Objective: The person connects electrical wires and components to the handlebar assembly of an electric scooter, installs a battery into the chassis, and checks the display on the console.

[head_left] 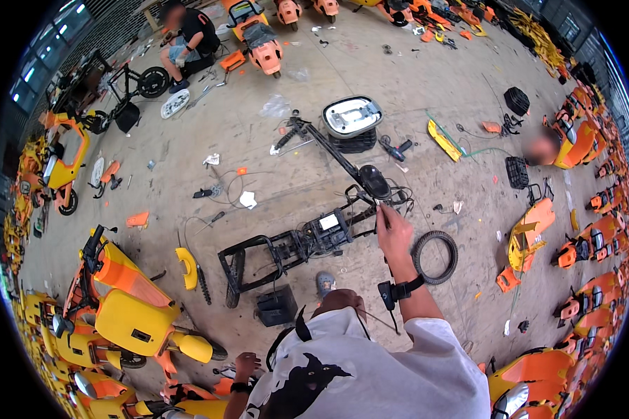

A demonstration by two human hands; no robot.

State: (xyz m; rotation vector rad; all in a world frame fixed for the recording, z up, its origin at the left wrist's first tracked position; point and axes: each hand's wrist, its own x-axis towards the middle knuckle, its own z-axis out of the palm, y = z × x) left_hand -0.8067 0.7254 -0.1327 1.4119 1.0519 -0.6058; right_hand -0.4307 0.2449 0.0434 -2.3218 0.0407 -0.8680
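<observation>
A stripped black scooter frame (255, 244) lies across the floor in front of me, with a dark box bearing a white label (329, 222) mounted on it. Its black oval headlight (375, 181) and long steering stem (335, 153) sit at the front end. Just below the headlight, my right hand (396, 230) is closed in a pinch beside the front wiring; whatever the fingertips hold is too small to make out. My left hand (247, 364) hangs low beside my body, its fingers loosely bent and apart, with nothing visible in it.
A loose tyre (435, 258) lies right of my arm, and a black box (277, 306) stands near my foot. Beyond the frame are a power drill (396, 148) and a white-topped basket (352, 117). Yellow scooters (136, 321) crowd the left. Another person (197, 35) sits far left.
</observation>
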